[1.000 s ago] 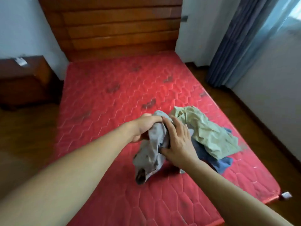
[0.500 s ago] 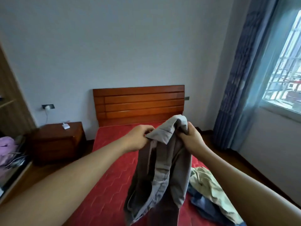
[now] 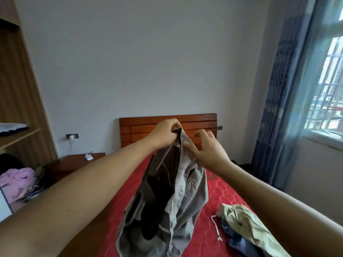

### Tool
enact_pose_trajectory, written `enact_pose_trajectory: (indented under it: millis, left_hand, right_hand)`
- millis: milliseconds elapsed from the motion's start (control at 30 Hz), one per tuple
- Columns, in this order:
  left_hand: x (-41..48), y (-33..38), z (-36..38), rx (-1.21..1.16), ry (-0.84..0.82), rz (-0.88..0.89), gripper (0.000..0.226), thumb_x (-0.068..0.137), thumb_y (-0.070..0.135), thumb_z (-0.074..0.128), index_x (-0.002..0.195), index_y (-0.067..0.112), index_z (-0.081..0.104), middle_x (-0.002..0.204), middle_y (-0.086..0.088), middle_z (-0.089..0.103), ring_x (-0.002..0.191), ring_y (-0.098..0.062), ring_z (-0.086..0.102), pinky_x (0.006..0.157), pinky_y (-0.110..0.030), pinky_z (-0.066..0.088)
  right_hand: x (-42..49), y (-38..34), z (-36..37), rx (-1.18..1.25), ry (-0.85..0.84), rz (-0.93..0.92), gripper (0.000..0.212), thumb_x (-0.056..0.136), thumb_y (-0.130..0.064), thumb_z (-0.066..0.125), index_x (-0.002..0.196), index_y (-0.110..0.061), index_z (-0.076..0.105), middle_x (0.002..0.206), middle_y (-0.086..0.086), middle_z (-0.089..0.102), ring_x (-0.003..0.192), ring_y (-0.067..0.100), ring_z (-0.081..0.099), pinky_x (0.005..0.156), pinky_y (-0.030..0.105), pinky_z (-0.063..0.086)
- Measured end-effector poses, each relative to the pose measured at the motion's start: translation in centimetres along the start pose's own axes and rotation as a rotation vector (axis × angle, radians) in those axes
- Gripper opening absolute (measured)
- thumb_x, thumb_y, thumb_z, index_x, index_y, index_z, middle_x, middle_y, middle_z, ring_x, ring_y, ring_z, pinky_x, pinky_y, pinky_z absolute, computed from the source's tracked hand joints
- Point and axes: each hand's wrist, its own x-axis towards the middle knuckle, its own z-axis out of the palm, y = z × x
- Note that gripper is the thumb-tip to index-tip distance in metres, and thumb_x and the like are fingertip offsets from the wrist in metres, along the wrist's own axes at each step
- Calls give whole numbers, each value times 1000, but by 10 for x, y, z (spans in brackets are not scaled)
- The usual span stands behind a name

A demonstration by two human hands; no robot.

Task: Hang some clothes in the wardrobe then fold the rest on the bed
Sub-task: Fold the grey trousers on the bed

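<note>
Currently: crumpled grey fabric garment (image 3: 185, 191) held above red quilted mattress (image 3: 219, 191).
Grip: left hand (image 3: 165, 134) pinches its top edge; right hand (image 3: 207, 151) loosely spread, fingertip touching cloth. Pale green garment (image 3: 245, 221) and blue garment (image 3: 239, 243) lie heaped, unfolded; folding apparently barely begun.

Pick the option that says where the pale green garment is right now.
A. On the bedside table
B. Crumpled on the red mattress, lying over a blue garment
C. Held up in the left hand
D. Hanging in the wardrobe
B: the pale green garment lies crumpled on the red mattress, partly over a blue garment, and no hand touches it.
</note>
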Motion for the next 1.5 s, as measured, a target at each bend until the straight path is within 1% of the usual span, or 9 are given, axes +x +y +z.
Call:
enact_pose_trajectory:
  millis: [233, 400, 533, 700, 900, 1067, 1167, 1300, 1500]
  left_hand:
    - [-9, 21, -34, 291, 45, -12, 26, 91, 7, 49, 105, 12, 70, 107, -6, 71, 99, -25, 63, 85, -36, 52]
    - [-26, 25, -41, 558, -79, -42, 25, 89, 6, 50, 107, 19, 63, 102, -6, 64, 89, -25, 60, 70, -36, 51]
    - [-39, 13, -52, 915, -264, -34, 27, 86, 14, 63, 107, 29, 54, 98, 2, 49, 85, -23, 53, 64, -35, 46]
    - [-61, -15, -26, 607, -486, 6, 12, 85, 25, 63, 95, 26, 58, 89, 2, 64, 84, -26, 64, 69, -37, 54]
    - [-53, -30, -36, 358, -264, -137, 37, 81, -4, 46, 92, 17, 74, 96, -1, 69, 88, -21, 65, 73, -34, 56]
    - [-36, -34, -70, 307, -204, -194, 39, 83, -8, 45, 89, 13, 78, 87, -5, 71, 76, -20, 67, 53, -25, 50]
    - [-37, -51, -104, 346, -241, -228, 42, 81, -11, 44, 93, 12, 77, 89, -6, 70, 73, -18, 62, 58, -29, 52]
    - [-47, -77, -143, 352, -383, -384, 54, 85, -16, 34, 104, 17, 73, 96, -8, 67, 65, -19, 62, 49, -26, 48]
    - [-70, -95, -172, -38, -484, -556, 26, 104, 3, 47, 110, 12, 70, 94, -12, 71, 74, -16, 71, 66, -27, 60]
  right_hand:
    - [-38, -31, 63, 98, -243, 178, 49, 83, -42, 56, 123, -16, 45, 112, 6, 62, 88, 24, 63, 69, 37, 52]
    - [-33, -42, 75, 261, -204, 210, 17, 92, -18, 48, 99, -10, 61, 92, 6, 68, 84, 25, 66, 73, 39, 57]
    - [-24, -45, 62, 360, -79, 207, 21, 95, -10, 43, 89, -14, 63, 87, 0, 66, 83, 21, 62, 62, 26, 43]
    - [-11, -54, 54, 266, -142, 85, 19, 91, -4, 43, 83, -3, 61, 86, 12, 67, 85, 32, 62, 65, 34, 43]
    - [-35, -11, 60, 98, -219, 68, 20, 85, -14, 59, 104, -22, 57, 89, -2, 68, 80, 21, 65, 70, 39, 55]
    - [-82, 59, 82, -206, -438, 177, 11, 87, -24, 55, 81, -32, 49, 90, -3, 68, 84, 26, 66, 69, 38, 54]
    - [-76, 87, 65, -311, -521, 269, 21, 90, -11, 54, 86, -30, 62, 91, 1, 71, 82, 23, 71, 62, 28, 50]
    - [-36, 88, 37, 11, -349, 466, 31, 91, 6, 44, 89, -12, 69, 71, 15, 69, 46, 22, 67, 41, 27, 50]
    - [20, 62, -3, 424, 4, 502, 27, 86, 9, 40, 83, -9, 60, 77, 16, 55, 67, 33, 59, 57, 40, 55]
